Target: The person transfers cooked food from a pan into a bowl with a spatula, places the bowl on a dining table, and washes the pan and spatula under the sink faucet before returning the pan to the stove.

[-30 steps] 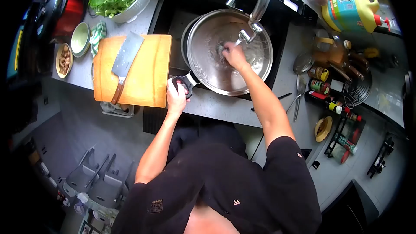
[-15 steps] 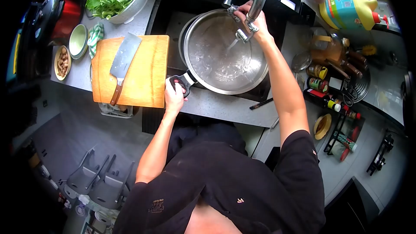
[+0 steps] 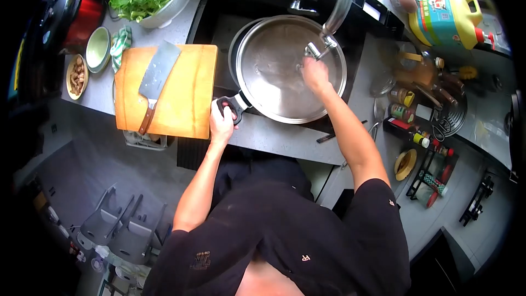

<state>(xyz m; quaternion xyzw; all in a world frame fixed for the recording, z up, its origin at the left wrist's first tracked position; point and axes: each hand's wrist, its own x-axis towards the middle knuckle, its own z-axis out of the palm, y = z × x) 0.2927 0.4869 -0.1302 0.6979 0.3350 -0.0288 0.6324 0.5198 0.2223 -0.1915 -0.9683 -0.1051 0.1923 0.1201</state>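
A wide steel pan (image 3: 274,87) rests over the dark sink (image 3: 216,24), with a little water on its bottom. My left hand (image 3: 222,123) is wrapped round the pan's black handle (image 3: 233,107). Over the right part of the pan, my right hand (image 3: 315,73) is closed just below the faucet's spout (image 3: 313,51); a small greyish thing shows at its fingers, too blurred to name. The curved steel faucet (image 3: 341,8) reaches in from above.
A cleaver (image 3: 159,74) lies on a wooden cutting board (image 3: 189,90) at the left. Behind are a colander of leafy greens (image 3: 178,0), green bowls (image 3: 98,46) and a bowl of brown pieces (image 3: 76,77). Bottles, jars and a yellow jug (image 3: 446,16) are at the right.
My right hand went up to the faucet, then came back down over the pan under the spout. The water stream seen earlier no longer shows. My left hand has kept hold of the handle.
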